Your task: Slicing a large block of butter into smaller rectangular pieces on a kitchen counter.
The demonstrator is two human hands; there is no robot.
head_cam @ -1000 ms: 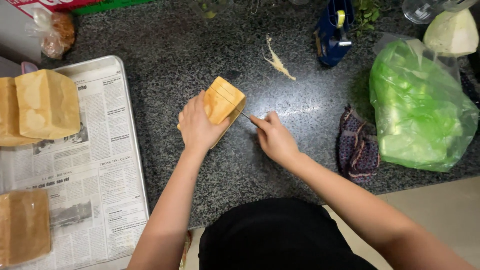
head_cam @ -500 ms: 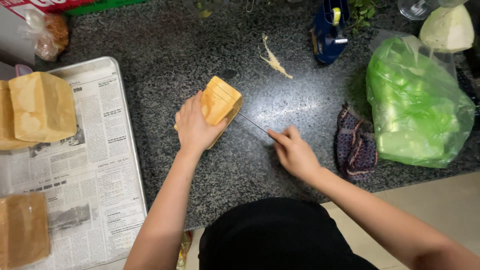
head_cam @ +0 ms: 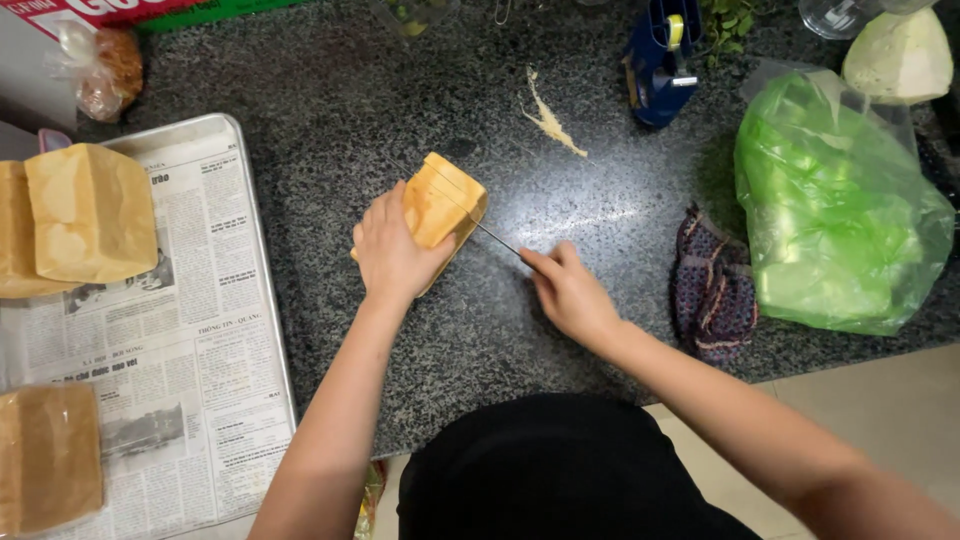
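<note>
Our left hand (head_cam: 392, 250) clamps the loaf (head_cam: 442, 203) steady; our right hand (head_cam: 568, 292) grips the knife (head_cam: 478, 224), sawing through it.

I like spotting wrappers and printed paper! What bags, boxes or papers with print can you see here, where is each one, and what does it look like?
Green plastic bag: right side of the counter, crumpled, see-through, full.
Newspaper: lining the metal tray at left, grey print and small photos.
Red and green box: top left edge, flat, mostly cut off.
Small clear bag: top left, knotted, brownish contents.
</note>
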